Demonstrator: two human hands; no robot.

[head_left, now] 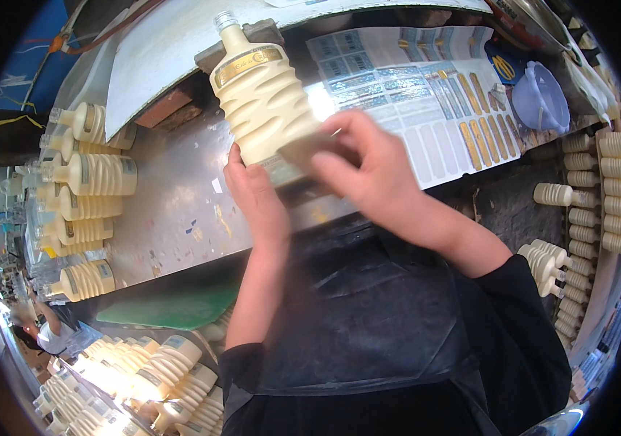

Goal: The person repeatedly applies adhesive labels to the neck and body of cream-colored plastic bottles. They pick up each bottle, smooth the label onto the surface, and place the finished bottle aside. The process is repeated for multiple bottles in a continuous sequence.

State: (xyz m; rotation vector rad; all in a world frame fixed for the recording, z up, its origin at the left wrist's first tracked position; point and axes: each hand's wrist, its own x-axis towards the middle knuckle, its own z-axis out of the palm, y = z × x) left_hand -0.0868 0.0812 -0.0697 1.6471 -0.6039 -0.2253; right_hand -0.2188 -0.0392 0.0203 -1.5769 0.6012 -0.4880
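Observation:
A cream bottle with wavy ridges and a gold label below its neck lies on the worktable, neck pointing away from me. Its neck end rests on a brown block support. My left hand is closed around the bottle's base at the left corner, thumb on the front. In my right hand is a flat brownish piece, blurred by motion, held against the lower right of the bottle. A pale band shows at the bottle's base beneath that piece, partly hidden by it.
Right of the bottle lies a sheet of gold and silver label strips. A lavender bucket stands beyond it. Similar bottles line the table's left edge; more are stacked at lower left and along the right. Another person is at far left.

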